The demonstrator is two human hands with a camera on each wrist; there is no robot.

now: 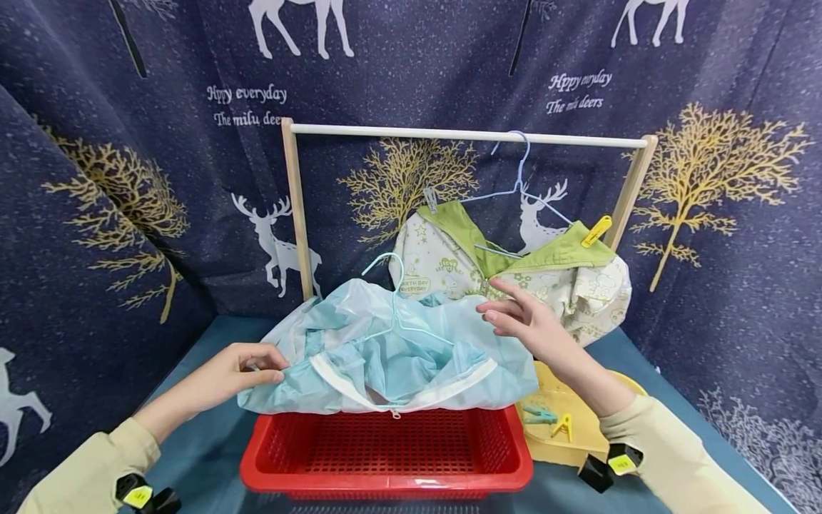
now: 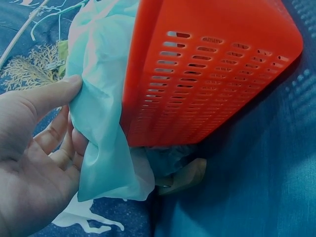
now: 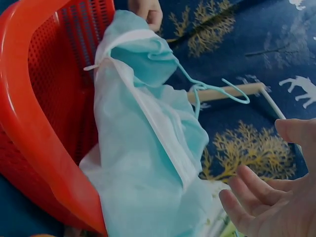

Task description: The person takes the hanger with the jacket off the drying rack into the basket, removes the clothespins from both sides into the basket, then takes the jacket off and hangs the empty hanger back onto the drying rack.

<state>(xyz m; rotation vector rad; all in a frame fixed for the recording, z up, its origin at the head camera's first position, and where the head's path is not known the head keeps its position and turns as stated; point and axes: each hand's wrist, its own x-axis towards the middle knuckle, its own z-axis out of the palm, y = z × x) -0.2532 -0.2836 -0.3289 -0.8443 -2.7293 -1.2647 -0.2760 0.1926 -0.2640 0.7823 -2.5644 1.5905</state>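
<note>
A pale blue zip-up jacket (image 1: 411,375) lies bunched over the back of a red plastic basket (image 1: 385,481). A light blue hanger (image 1: 395,314) sits in its neck opening, hook pointing up. My left hand (image 1: 234,368) pinches the jacket's left side between thumb and fingers; in the left wrist view the thumb presses on the blue cloth (image 2: 106,74). My right hand (image 1: 533,328) hovers above the jacket's right side, fingers spread and holding nothing. In the right wrist view, that hand (image 3: 276,192) stands apart from the jacket (image 3: 148,163).
Behind stands a wooden rack with a white rail (image 1: 417,133). From it a white and green patterned jacket (image 1: 443,260) hangs on a blue hanger (image 1: 519,187), with a grey clip (image 1: 430,200) and a yellow clip (image 1: 597,231). Right of the basket, a yellow tray (image 1: 565,451) holds clothes pegs (image 1: 539,414).
</note>
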